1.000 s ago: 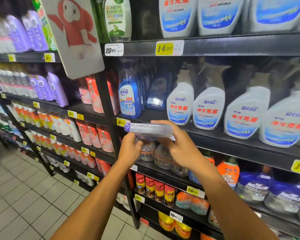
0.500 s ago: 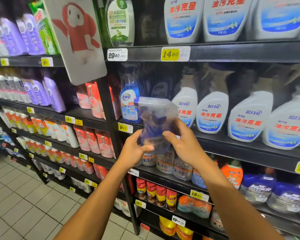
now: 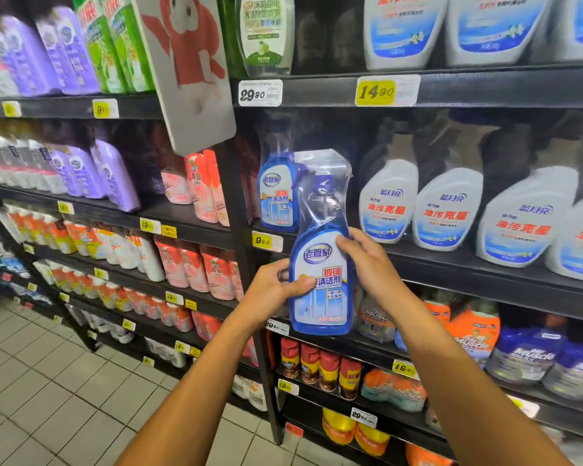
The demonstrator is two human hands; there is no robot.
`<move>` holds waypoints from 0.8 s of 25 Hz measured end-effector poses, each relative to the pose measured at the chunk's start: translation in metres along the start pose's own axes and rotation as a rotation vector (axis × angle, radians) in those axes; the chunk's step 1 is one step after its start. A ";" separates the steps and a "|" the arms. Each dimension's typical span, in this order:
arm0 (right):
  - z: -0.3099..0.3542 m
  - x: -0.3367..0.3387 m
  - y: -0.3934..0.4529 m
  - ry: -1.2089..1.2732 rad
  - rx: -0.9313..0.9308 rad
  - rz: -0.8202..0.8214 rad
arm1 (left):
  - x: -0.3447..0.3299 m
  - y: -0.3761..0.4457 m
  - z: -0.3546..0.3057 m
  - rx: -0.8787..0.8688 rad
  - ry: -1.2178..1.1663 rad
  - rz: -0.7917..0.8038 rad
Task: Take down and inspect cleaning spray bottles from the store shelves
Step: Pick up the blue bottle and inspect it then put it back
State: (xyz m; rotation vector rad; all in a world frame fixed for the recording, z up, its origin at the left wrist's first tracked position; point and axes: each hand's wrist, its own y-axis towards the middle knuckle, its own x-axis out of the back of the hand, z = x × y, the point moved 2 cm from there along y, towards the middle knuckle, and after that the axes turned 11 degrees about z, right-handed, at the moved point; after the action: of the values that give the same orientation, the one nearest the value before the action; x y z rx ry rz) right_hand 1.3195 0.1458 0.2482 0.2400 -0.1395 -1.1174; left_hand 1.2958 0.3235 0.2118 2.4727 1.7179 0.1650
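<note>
So both bare forearms come up from the bottom of the shot and meet on 1 blue spray bottle [image 3: 322, 280], held upright out in front of the shelves with the label facing the camera. Left hand [image 3: 276, 287] grips the lower left side, thumb laid across the front label, fingers wrapped round the back where I can't see them. Right hand [image 3: 367, 264] pinches the bottle's shoulder on the right side, fingertips curled onto the front just above the label. The trigger head up top is sealed in a clear plastic wrap [image 3: 323, 173], kinda crinkly and shiny.

Just behind it, on the dark metal shelf [image 3: 485, 274], sits a twin blue bottle [image 3: 276, 196] with the same label, standing upright at the shelf's left end. To the right of that is a row of white spray bottles [image 3: 445, 210] with red lettering. A price tag [image 3: 266, 242] reading 9.90 is stuck on the shelf edge below the twin.

1 shelf up there's a yellow 14.90 tag [image 3: 376, 92] and a white 29.90 one [image 3: 260, 93], with more white bottles above. Further left down the aisle: purple refill pouches [image 3: 111, 176], pink pouches [image 3: 202, 186], and a cartoon sign board [image 3: 189, 62] sticking out. White floor tiles [image 3: 48, 381] down low on the left
</note>
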 end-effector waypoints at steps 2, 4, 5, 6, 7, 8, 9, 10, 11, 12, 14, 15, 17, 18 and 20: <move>-0.008 -0.001 0.000 -0.026 -0.032 -0.034 | 0.005 -0.004 0.002 0.035 -0.022 0.032; -0.021 -0.004 -0.001 -0.031 -0.075 -0.067 | 0.008 -0.008 0.008 0.078 -0.030 0.035; -0.028 -0.007 -0.003 -0.023 -0.102 -0.085 | 0.010 -0.011 0.012 0.102 -0.036 0.027; -0.037 -0.009 -0.004 -0.007 -0.128 -0.105 | 0.011 -0.015 0.017 0.121 -0.047 0.017; -0.043 -0.012 -0.005 0.012 -0.154 -0.128 | 0.012 -0.018 0.023 0.139 -0.067 0.006; -0.049 -0.016 -0.005 0.020 -0.184 -0.154 | 0.012 -0.022 0.027 0.157 -0.093 -0.002; -0.054 -0.020 -0.005 0.015 -0.212 -0.182 | 0.013 -0.026 0.029 0.175 -0.116 -0.010; -0.058 -0.024 -0.004 0.010 -0.233 -0.213 | 0.014 -0.029 0.030 0.191 -0.132 -0.015; -0.060 -0.028 -0.004 0.014 -0.242 -0.238 | 0.015 -0.032 0.030 0.203 -0.142 -0.024; -0.060 -0.031 -0.004 0.030 -0.240 -0.250 | 0.016 -0.033 0.029 0.208 -0.149 -0.032; -0.059 -0.040 -0.003 0.071 -0.222 -0.242 | 0.022 -0.036 0.027 0.205 -0.175 -0.030; -0.057 -0.045 -0.004 0.072 -0.217 -0.237 | 0.025 -0.037 0.026 0.202 -0.188 -0.022; -0.055 -0.053 -0.005 0.054 -0.220 -0.252 | 0.032 -0.040 0.026 0.196 -0.197 -0.006; -0.056 -0.057 -0.005 0.045 -0.214 -0.271 | 0.035 -0.041 0.028 0.192 -0.196 0.004; -0.055 -0.064 -0.008 0.030 -0.185 -0.307 | 0.040 -0.043 0.030 0.187 -0.186 0.025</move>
State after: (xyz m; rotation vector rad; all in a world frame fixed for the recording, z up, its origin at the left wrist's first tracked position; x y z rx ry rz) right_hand 1.2982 0.2067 0.1932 0.1141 0.0295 -1.4218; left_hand 1.2748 0.3750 0.1754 2.5445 1.6949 -0.2267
